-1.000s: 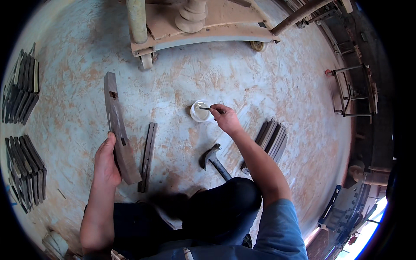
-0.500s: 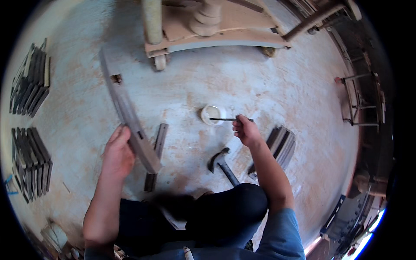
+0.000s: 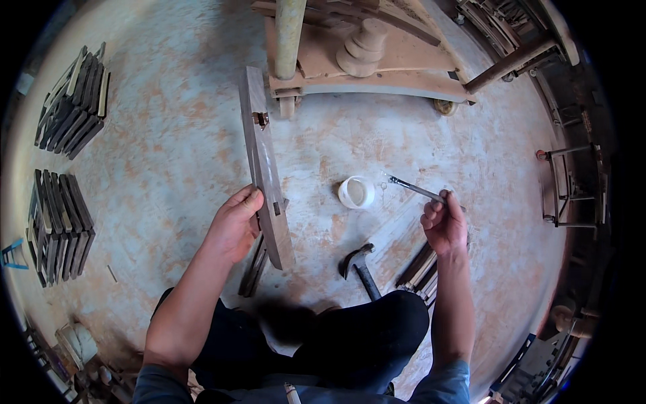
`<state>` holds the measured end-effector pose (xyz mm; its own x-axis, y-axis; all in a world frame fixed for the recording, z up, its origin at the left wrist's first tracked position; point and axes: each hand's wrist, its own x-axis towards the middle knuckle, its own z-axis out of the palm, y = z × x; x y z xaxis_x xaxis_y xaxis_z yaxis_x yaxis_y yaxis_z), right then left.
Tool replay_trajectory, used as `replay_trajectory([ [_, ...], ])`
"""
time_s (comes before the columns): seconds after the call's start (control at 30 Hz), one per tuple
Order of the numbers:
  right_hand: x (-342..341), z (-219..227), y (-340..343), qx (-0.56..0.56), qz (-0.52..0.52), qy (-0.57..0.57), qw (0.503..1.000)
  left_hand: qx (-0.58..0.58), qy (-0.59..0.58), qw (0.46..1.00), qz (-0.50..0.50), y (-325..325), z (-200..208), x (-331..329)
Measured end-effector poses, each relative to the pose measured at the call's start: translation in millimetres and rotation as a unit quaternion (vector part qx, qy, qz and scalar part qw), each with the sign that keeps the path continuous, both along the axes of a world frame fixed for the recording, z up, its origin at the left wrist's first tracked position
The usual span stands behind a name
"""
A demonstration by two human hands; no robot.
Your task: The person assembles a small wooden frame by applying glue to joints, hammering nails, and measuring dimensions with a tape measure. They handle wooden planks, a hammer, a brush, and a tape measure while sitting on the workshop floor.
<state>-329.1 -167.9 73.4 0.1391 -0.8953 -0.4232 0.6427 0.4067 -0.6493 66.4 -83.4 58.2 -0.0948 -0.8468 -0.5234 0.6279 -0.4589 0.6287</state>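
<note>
My left hand point(image 3: 235, 224) is closed around the lower part of a long wooden furniture piece point(image 3: 261, 151). It has a square hole point(image 3: 260, 120) near its far end and a narrow slot nearer my fingers. Held between thumb and fingers of my right hand point(image 3: 445, 222) is a thin brush point(image 3: 417, 190), its pale tip pointing left. That tip hangs apart from a small round white tub point(image 3: 356, 192) with whitish contents, on the floor between my hands. Below the tub lies a claw hammer point(image 3: 362, 269), its handle reaching my knee.
Dark wooden strips point(image 3: 254, 269) lie beneath the held piece, and more strips point(image 3: 418, 266) lie beside my right forearm. Stacked wooden frames point(image 3: 60, 225) stand at the left. A wheeled wooden platform point(image 3: 377, 84) bears a turned wooden part point(image 3: 363, 48). Metal racks point(image 3: 572, 185) line the right.
My right hand has drawn the brush right, away from above the tub. The held wooden piece has swung from a leftward slant to nearly upright in the picture. The whole view has shifted.
</note>
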Motion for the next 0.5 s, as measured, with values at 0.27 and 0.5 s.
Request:
replay_trajectory([
  [0.27,75.7,78.2,47.9,-0.175,0.127,0.143,0.966,-0.010,0.037,0.998,-0.045,-6.9,2.0,-16.1],
  [0.5,98.4,76.9,47.3,-0.138,0.176,0.197,0.954,-0.009,0.083,0.996,-0.034,-2.8,2.0,-19.0],
])
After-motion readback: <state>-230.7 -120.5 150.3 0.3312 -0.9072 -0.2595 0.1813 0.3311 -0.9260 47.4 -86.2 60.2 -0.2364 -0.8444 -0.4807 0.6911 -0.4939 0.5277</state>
